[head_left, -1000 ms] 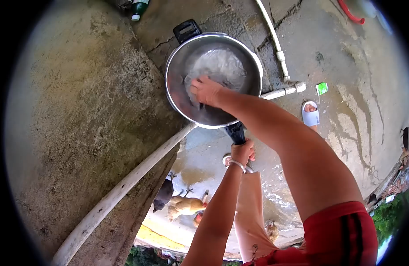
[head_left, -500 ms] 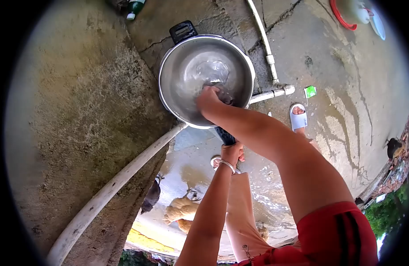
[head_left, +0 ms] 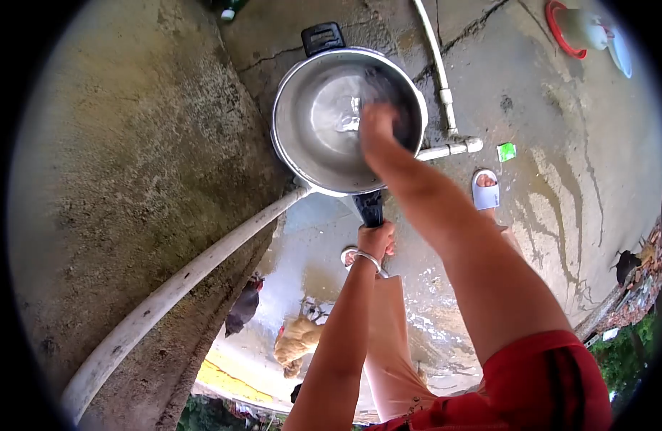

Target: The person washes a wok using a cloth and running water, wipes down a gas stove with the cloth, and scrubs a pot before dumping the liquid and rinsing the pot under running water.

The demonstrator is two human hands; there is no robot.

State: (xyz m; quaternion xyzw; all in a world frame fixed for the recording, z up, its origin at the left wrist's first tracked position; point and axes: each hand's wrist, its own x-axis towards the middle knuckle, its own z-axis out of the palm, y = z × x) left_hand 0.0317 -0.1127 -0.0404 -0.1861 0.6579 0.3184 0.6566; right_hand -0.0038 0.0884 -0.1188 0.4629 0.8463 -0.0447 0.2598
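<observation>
A steel cooking pot [head_left: 316, 122], like a pressure cooker base without its lid, faces me with its inside wet and shiny. My left hand [head_left: 376, 240], with a white bangle at the wrist, is wrapped around the pot's long black handle [head_left: 371, 208]. Inside the pot, my right hand [head_left: 380, 126] is against the right part of the bottom, smeared by motion, with fingers curled. Something dark and blurred shows by its fingertips; its kind cannot be made out. A short black side handle [head_left: 322, 37] sticks out at the far rim.
A pale pipe [head_left: 180, 280] runs along the concrete ledge [head_left: 130, 158] to the pot. Another white pipe [head_left: 446, 93] bends at the right. A green packet [head_left: 507, 151] lies on the wet floor. Chickens [head_left: 299, 341] stand below left. A red basin rim [head_left: 561, 36] shows far right.
My right hand has swept up and to the right inside the pot. The pot sits slightly higher and further right in view. My left hand keeps its grip on the handle.
</observation>
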